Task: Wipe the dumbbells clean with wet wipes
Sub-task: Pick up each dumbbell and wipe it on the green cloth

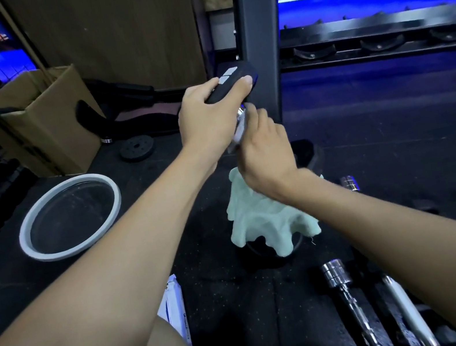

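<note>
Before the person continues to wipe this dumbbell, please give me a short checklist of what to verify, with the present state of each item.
1. Left hand grips the black head of the dumbbell firmly: ok, fingers wrap round it.
2. Right hand has the wipe on the chrome handle: ok, something pale shows between fingers and metal.
3. Wipe is still wet: cannot tell.
4. Lower head of the dumbbell supported: cannot tell, the green cloth hides it.
5. Other chrome dumbbell lies apart from the work: ok, on the floor to the right.
6. Basin within reach: ok, on the floor to the left.
</note>
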